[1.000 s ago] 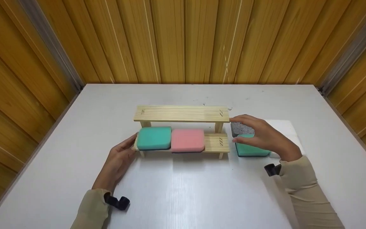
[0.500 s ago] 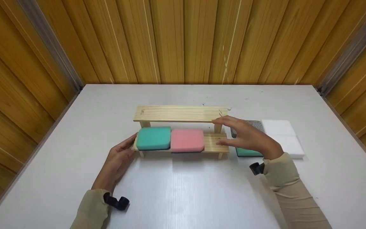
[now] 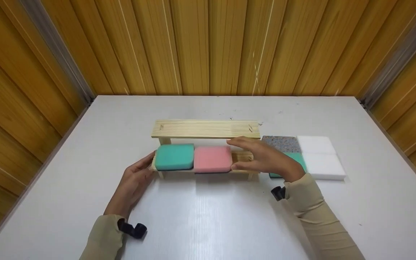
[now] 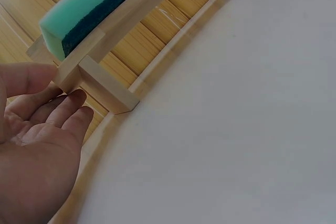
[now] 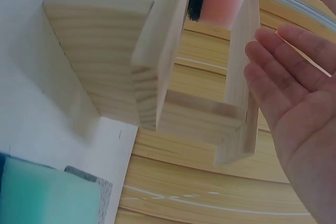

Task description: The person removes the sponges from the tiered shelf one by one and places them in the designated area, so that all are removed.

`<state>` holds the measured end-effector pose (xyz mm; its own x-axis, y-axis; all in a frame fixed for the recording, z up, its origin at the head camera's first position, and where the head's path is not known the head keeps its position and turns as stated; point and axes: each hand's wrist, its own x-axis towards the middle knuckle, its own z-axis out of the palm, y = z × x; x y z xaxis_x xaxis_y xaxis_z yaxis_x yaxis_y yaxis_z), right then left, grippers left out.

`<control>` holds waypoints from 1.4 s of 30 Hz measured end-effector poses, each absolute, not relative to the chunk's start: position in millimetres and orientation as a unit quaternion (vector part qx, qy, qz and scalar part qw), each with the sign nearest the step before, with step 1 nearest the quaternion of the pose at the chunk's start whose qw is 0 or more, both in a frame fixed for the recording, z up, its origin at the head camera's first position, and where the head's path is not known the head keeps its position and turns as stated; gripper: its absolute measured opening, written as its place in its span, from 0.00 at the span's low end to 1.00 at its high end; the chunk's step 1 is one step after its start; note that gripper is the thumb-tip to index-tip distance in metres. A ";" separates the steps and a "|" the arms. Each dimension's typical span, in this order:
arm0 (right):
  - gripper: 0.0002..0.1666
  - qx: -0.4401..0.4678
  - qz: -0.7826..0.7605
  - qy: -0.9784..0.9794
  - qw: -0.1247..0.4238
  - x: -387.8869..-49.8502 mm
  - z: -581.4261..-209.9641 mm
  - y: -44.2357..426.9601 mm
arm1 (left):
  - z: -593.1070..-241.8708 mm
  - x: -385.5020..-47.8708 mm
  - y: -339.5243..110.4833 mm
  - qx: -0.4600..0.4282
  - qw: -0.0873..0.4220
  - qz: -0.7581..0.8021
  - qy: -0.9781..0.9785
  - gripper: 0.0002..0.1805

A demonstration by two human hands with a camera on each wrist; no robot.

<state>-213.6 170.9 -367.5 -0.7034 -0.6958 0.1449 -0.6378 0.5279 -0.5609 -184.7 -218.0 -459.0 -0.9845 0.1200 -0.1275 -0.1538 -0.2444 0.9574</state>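
A two-tier wooden rack (image 3: 206, 129) stands mid-table. A teal sponge (image 3: 175, 157) lies on the left of its lower board, and a pink sponge (image 3: 213, 159) sits beside it; both have dark undersides. My left hand (image 3: 137, 178) holds the left end of the lower board, with the thumb at the board's end and fingers beneath it in the left wrist view. Over the right end of that board, my right hand (image 3: 262, 157) spreads thumb and fingers near the pink sponge's right edge. In the right wrist view its fingers (image 5: 286, 69) are extended, holding nothing.
Right of the rack lie a speckled grey sponge (image 3: 282, 143), a green sponge (image 3: 297, 159) partly covered by my right hand, and white foam blocks (image 3: 321, 160). The white table (image 3: 200, 224) meets wood-look panel walls (image 3: 208, 47) at the back.
My right hand has moved left from beside the rack's right end to the pink sponge's right edge, uncovering the grey sponge. The left hand and the rack have stayed nearly still.
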 end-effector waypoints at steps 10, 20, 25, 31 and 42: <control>0.44 -0.391 -0.280 0.875 0.050 -215.7 -379.8 156.1 | -458.3 -183.2 -217.5 -0.012 0.085 0.804 0.589 0.31; 0.47 -0.373 -0.281 0.882 0.066 -218.0 -388.4 144.3 | -458.8 -184.2 -218.4 -0.013 0.087 0.807 0.584 0.31; 0.46 -0.355 -0.279 0.889 0.073 -216.7 -391.4 139.4 | -459.3 -183.8 -218.3 -0.007 0.087 0.801 0.592 0.31; 0.44 -0.351 -0.287 0.889 0.060 -215.6 -393.8 138.6 | -458.8 -183.7 -218.0 -0.010 0.087 0.804 0.588 0.31; 0.42 -0.368 -0.282 0.886 0.023 -216.2 -399.6 139.4 | -459.6 -184.0 -217.9 -0.011 0.090 0.799 0.595 0.32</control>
